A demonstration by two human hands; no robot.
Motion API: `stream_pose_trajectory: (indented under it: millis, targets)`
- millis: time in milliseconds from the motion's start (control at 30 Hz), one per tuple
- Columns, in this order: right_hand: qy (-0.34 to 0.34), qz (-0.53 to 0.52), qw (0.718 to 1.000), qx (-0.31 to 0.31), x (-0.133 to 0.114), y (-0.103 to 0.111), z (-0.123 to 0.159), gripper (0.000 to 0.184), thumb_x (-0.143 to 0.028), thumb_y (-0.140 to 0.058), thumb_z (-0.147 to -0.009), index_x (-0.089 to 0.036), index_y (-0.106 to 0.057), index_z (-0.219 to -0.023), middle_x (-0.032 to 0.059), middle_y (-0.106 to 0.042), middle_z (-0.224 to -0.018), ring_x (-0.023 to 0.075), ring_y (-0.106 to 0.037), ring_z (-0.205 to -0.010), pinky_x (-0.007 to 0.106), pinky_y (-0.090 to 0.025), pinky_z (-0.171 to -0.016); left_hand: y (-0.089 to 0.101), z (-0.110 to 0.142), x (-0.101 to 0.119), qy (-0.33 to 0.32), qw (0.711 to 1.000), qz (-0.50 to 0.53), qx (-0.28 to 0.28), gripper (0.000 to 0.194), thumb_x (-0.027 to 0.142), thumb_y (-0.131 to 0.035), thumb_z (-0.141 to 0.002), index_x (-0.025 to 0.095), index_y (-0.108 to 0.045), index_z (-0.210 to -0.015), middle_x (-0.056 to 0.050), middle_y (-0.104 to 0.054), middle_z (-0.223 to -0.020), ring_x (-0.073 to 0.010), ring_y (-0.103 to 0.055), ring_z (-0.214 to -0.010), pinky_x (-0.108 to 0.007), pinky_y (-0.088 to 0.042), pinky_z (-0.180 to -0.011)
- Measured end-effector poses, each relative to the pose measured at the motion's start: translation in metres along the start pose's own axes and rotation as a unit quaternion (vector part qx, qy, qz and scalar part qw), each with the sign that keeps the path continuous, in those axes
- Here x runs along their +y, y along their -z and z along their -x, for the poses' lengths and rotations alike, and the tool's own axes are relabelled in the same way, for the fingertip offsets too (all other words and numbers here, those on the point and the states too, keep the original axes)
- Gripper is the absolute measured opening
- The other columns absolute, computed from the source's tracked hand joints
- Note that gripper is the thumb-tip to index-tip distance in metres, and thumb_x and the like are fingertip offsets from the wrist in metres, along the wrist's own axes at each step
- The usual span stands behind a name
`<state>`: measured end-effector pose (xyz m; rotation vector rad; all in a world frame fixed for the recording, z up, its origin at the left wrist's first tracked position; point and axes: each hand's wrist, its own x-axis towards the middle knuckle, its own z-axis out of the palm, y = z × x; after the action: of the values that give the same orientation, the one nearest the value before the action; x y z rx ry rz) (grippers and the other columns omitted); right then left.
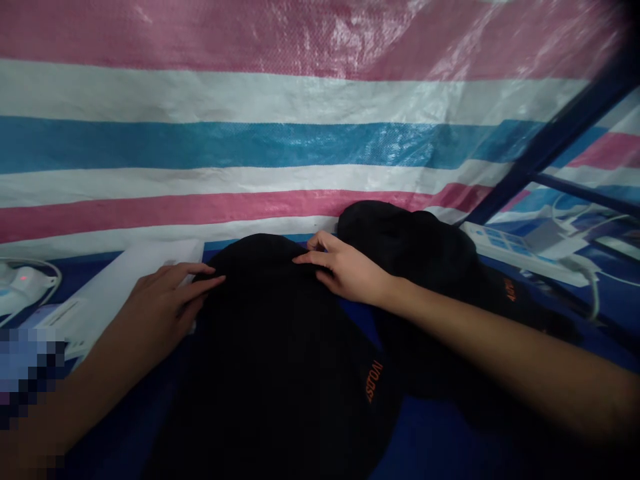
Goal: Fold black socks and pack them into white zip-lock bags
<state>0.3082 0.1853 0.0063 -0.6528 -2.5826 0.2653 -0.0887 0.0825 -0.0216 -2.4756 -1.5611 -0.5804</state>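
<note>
A black cloth item [280,373] with small orange lettering near its right side lies in front of me, its rounded end facing the striped sheet. My left hand [165,300] grips the far left edge of that cloth with the fingertips. At the far right edge, my right hand [345,267] pinches the same cloth between thumb and fingers. A second black cloth item [415,247], also marked in orange, lies bunched to the right, partly behind my right forearm. The dark fabric hides its folds and exact shape.
A red, white and blue striped sheet [250,147] hangs behind the blue surface [430,433]. On the left are a white packet [145,260] and a white device [25,287] with a cable. A white power strip [520,253] and dark frame bars [555,140] stand right.
</note>
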Motion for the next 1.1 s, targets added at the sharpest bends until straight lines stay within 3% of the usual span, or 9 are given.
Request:
stream_pose_trajectory:
  millis: [133,233,333,433,600,800,967,1033,1100]
  targets:
    - [-0.088,0.09,0.991,-0.036,-0.014,0.003,-0.001,0.052,-0.002,-0.069,-0.094,-0.021,-0.073,-0.142,0.0115,-0.064,-0.131,0.0261,-0.07,-0.118,0.043,-0.066,-0.108,0.012,-0.002,0.013,-0.016,0.999,0.002,0.03,0.044,0.024,-0.048,-0.115,0.03,-0.069,-0.153,-0.006,-0.063,-0.164,-0.0397,-0.064,-0.147,-0.066,-0.052,-0.122]
    - [-0.141,0.157,0.977,-0.04,-0.021,0.004,0.0,0.039,-0.007,-0.066,-0.099,-0.016,-0.071,-0.136,0.0163,-0.063,-0.13,0.0315,-0.069,-0.116,0.048,-0.067,-0.101,0.021,0.001,0.044,-0.09,0.994,0.043,0.048,0.048,0.021,-0.058,-0.113,0.035,-0.063,-0.159,-0.003,-0.065,-0.163,-0.0336,-0.059,-0.155,-0.061,-0.049,-0.131]
    - [-0.151,0.189,0.97,-0.039,-0.023,0.004,0.001,0.035,-0.006,-0.058,-0.102,-0.014,-0.07,-0.134,0.0204,-0.062,-0.134,0.0364,-0.066,-0.122,0.054,-0.067,-0.1,0.024,0.007,0.077,-0.187,0.977,0.086,-0.054,0.054,0.035,-0.066,-0.113,0.043,-0.06,-0.166,0.003,-0.065,-0.169,-0.0294,-0.049,-0.167,-0.047,-0.057,-0.13]
    - [-0.142,0.193,0.97,-0.044,-0.018,0.004,0.001,0.036,-0.006,-0.059,-0.102,-0.015,-0.069,-0.135,0.0191,-0.062,-0.135,0.0358,-0.065,-0.125,0.054,-0.066,-0.107,0.02,0.012,0.094,-0.206,0.969,0.072,-0.118,0.073,0.052,-0.069,-0.112,0.045,-0.043,-0.179,0.004,-0.052,-0.183,-0.0324,-0.046,-0.171,-0.051,-0.059,-0.13]
    - [-0.123,0.184,0.974,-0.042,-0.009,0.002,0.0,0.041,-0.006,-0.061,-0.101,-0.015,-0.069,-0.14,0.0188,-0.063,-0.135,0.0358,-0.066,-0.125,0.056,-0.066,-0.112,0.015,0.013,0.09,-0.19,0.969,0.073,-0.142,0.084,0.055,-0.068,-0.112,0.047,-0.026,-0.185,0.006,-0.044,-0.187,-0.0319,-0.044,-0.174,-0.057,-0.049,-0.139]
    - [-0.113,0.186,0.976,-0.029,-0.006,0.0,0.002,0.063,-0.006,-0.058,-0.101,-0.018,-0.057,-0.162,0.0182,-0.063,-0.14,0.0352,-0.066,-0.129,0.058,-0.064,-0.116,0.02,0.015,0.089,-0.177,0.97,0.091,-0.136,0.093,0.062,-0.072,-0.108,0.045,-0.024,-0.186,0.0,-0.044,-0.187,-0.0334,-0.047,-0.172,-0.056,-0.054,-0.134]
    - [-0.111,0.184,0.976,-0.035,-0.006,0.0,0.002,0.058,-0.006,-0.057,-0.101,-0.012,-0.062,-0.158,0.0201,-0.064,-0.136,0.0361,-0.067,-0.127,0.056,-0.065,-0.114,0.023,0.02,0.091,-0.18,0.969,0.099,-0.137,0.148,0.09,-0.094,-0.067,0.039,-0.024,-0.187,-0.012,-0.039,-0.189,-0.0518,-0.046,-0.17,-0.074,-0.058,-0.124]
    - [-0.111,0.182,0.976,-0.035,-0.006,0.0,0.002,0.057,-0.006,-0.057,-0.101,-0.011,-0.062,-0.158,0.0203,-0.064,-0.137,0.0361,-0.067,-0.127,0.056,-0.065,-0.115,0.022,0.02,0.091,-0.19,0.968,0.097,-0.133,0.148,0.087,-0.097,-0.064,0.039,-0.028,-0.186,-0.011,-0.039,-0.189,-0.0529,-0.044,-0.17,-0.078,-0.053,-0.128]
    - [-0.112,0.18,0.977,-0.034,-0.006,0.0,0.002,0.057,-0.006,-0.058,-0.101,-0.012,-0.062,-0.158,0.0203,-0.064,-0.138,0.0362,-0.066,-0.127,0.057,-0.064,-0.115,0.022,0.018,0.09,-0.208,0.966,0.098,-0.121,0.135,0.084,-0.095,-0.072,0.041,-0.032,-0.184,-0.008,-0.045,-0.186,-0.0475,-0.047,-0.17,-0.075,-0.049,-0.134]
